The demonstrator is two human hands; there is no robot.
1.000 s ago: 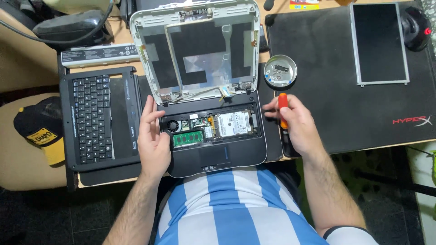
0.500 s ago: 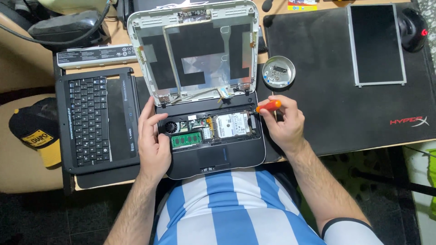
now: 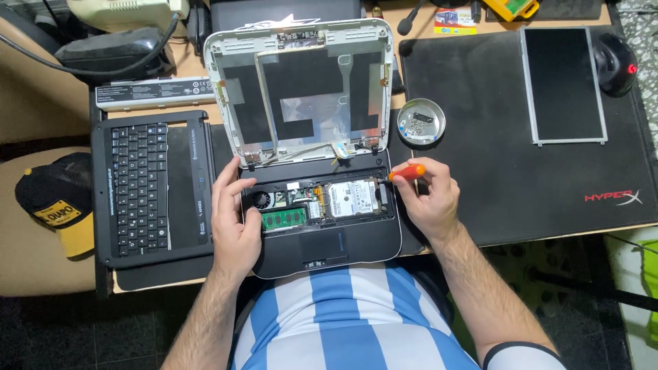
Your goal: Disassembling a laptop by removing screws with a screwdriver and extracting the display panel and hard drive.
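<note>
Orange-handled screwdriver (image 3: 408,172) pinched in right hand (image 3: 426,201) at opened laptop base (image 3: 322,218)'s right edge, left hand (image 3: 233,219) flat with loose fingers on left edge; keyboard panel (image 3: 151,188) and screen panel (image 3: 563,85) already off, drive and memory still seated.

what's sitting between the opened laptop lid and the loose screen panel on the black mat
In the head view, a small round metal dish with what look like screws in it sits on the black mat between the laptop lid and the loose screen panel.
</note>
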